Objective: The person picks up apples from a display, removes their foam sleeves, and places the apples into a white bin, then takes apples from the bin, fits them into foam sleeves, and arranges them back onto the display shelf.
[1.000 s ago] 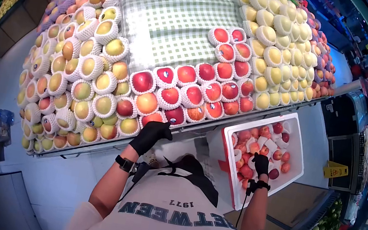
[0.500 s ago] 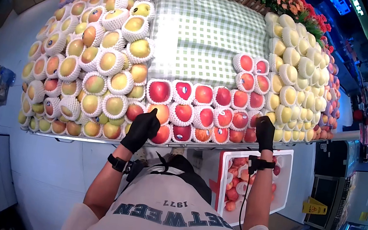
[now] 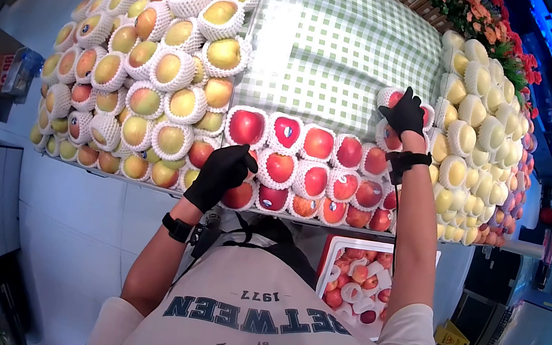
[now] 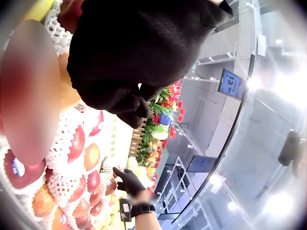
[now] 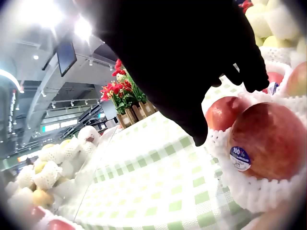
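Both hands wear black gloves. In the head view my right hand (image 3: 404, 114) is over the back group of red apples (image 3: 394, 99) in white foam nets. Its thumb and fingers are spread apart over a red apple (image 5: 227, 113) in the right wrist view, close beside a larger apple (image 5: 268, 141) with a blue sticker. My left hand (image 3: 222, 174) hovers by the front rows of netted red apples (image 3: 280, 168), its fingers loosely curled and nothing seen in them. The left wrist view shows this hand (image 4: 134, 52) large at the top, near apples.
A green checked cloth (image 3: 343, 44) covers the display behind the apples. Netted yellowish-red fruit (image 3: 175, 66) is stacked at left, pale yellow fruit (image 3: 470, 140) at right. Below the display edge stands a white foam box (image 3: 324, 262) of apples. Flowers (image 3: 496, 34) and a small fence line the back.
My right hand has come up from the foam box, passed over the front edge and reached the back group of red apples. The left hand stays near the front apples; the view has shifted.
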`<action>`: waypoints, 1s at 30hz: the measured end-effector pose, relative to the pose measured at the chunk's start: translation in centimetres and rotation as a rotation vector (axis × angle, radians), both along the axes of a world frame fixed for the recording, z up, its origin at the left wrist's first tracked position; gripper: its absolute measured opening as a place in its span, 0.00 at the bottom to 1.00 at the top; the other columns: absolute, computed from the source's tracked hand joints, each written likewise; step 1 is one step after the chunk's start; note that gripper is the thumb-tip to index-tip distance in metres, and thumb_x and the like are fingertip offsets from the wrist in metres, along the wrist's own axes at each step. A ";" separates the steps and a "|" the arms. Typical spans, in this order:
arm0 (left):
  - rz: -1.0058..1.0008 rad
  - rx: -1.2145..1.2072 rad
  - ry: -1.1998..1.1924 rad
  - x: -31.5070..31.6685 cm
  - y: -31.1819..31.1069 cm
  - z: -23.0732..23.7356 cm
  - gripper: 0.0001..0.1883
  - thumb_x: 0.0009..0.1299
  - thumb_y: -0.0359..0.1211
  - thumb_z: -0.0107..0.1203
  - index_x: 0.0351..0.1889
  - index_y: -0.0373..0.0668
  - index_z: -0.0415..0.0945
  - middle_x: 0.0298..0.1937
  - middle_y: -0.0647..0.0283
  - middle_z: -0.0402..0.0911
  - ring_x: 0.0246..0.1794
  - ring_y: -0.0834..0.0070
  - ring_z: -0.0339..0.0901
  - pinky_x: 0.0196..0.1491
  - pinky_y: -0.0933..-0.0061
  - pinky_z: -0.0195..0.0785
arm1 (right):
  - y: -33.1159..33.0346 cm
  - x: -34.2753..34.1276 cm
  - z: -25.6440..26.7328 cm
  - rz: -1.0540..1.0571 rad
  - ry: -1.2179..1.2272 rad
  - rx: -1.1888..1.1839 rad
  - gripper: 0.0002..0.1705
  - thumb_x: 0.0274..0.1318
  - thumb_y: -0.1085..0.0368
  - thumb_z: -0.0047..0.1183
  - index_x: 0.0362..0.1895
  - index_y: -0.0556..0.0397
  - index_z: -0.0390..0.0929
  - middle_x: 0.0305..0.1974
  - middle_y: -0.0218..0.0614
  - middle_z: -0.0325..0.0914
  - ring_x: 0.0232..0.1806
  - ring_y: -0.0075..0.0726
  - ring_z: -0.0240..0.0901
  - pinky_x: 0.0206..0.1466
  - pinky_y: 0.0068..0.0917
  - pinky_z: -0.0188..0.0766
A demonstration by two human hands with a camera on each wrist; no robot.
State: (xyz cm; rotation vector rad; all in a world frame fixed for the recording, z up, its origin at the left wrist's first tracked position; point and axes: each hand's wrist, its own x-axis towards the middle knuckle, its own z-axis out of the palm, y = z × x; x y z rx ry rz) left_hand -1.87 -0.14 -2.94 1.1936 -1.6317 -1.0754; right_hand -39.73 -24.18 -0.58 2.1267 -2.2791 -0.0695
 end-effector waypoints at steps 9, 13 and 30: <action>0.002 -0.003 0.007 0.0 0.8 -0.5 0.07 0.59 0.20 0.49 0.29 0.43 0.73 0.21 0.66 0.65 0.21 0.76 0.64 0.25 0.75 0.57 | -0.9 1.8 0.3 0.014 0.204 0.042 0.50 0.31 0.43 0.69 0.60 0.52 0.65 0.46 0.47 0.78 0.49 0.53 0.76 0.53 0.45 0.71; -0.005 -0.066 0.033 0.8 1.0 -0.6 0.05 0.63 0.22 0.48 0.29 0.42 0.72 0.20 0.69 0.63 0.19 0.80 0.61 0.23 0.77 0.54 | -0.4 1.9 0.5 0.035 0.087 -0.120 0.40 0.29 0.47 0.69 0.50 0.50 0.71 0.43 0.44 0.78 0.46 0.52 0.76 0.52 0.42 0.72; 0.001 0.137 0.299 3.8 2.2 0.8 0.04 0.66 0.22 0.47 0.36 0.39 0.72 0.27 0.69 0.70 0.23 0.85 0.65 0.26 0.82 0.59 | 8.6 9.1 3.1 -0.038 -1.377 -0.237 0.39 0.42 0.60 0.70 0.58 0.57 0.64 0.51 0.41 0.71 0.48 0.32 0.74 0.43 0.28 0.77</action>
